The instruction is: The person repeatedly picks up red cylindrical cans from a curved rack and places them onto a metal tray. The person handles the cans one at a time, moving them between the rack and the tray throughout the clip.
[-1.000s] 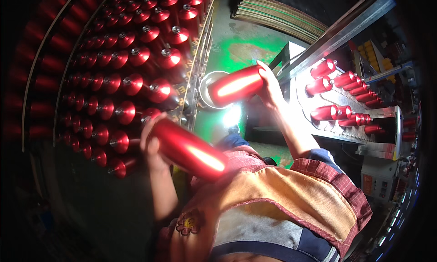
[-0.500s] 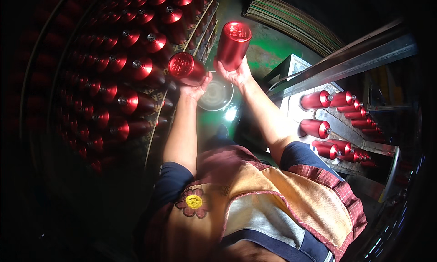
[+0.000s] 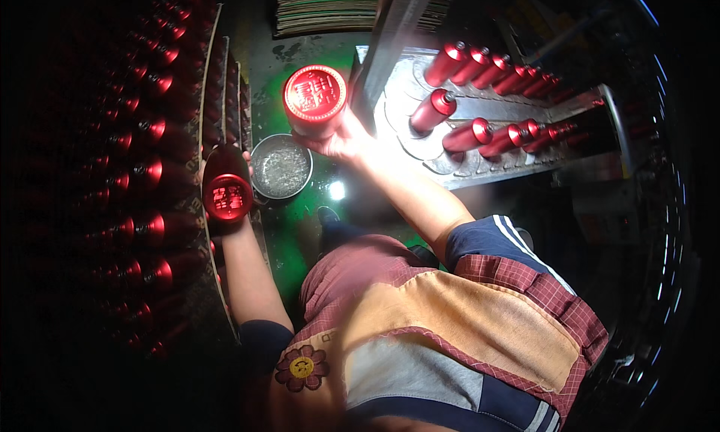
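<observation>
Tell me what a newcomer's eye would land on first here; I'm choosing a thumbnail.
First, the two shiny red bottles held base-up: the right hand lifts one red bottle near top centre, the left hand grips another red bottle lower left. Next, the lit metal tray of lying red bottles at upper right, and dim bottle rows stacked on the left.

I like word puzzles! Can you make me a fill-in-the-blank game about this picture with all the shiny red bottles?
1. Each of the person's hands, left hand and right hand, holds one shiny ____ metal bottle.
2. Between the left-hand bottle and the right-hand bottle sits a round silver metal ____.
3. The green floor lies ____ the bowl.
4. More red bottles lie on the grey metal tray to the person's ____.

Missing words: red; bowl; under; right
</observation>
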The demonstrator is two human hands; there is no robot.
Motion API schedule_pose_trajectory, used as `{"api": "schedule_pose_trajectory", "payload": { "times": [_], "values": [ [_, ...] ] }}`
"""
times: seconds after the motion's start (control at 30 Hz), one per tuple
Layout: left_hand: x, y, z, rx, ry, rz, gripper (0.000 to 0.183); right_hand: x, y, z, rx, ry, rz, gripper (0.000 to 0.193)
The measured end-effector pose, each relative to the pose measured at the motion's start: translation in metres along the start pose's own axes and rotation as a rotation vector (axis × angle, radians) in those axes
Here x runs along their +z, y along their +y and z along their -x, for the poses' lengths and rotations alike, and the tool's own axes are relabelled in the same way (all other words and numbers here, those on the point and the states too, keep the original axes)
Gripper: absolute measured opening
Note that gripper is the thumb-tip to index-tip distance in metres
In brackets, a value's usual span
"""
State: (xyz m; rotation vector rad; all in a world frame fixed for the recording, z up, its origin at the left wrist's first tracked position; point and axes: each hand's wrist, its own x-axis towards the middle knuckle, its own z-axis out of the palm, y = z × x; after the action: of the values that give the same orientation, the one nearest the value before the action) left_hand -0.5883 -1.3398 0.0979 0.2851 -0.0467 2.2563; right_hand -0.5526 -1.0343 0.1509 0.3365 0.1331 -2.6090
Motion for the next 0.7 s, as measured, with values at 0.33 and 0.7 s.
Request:
{"api": "schedule_pose_trajectory", "payload": {
  "times": [0.33,0.7],
  "values": [
    [0.046,-0.153,0.07,0.156,0.841,-0.534,0.041,-0.093,-0.022,0.33,-0.68,0.519,0.333,0.038],
    [0.039,-0.355,-0.163,0.312,0.609,-1.846,0.03,-0.175,-0.175,0.56,-1.118,1.133,0.744,0.028]
  ]
}}
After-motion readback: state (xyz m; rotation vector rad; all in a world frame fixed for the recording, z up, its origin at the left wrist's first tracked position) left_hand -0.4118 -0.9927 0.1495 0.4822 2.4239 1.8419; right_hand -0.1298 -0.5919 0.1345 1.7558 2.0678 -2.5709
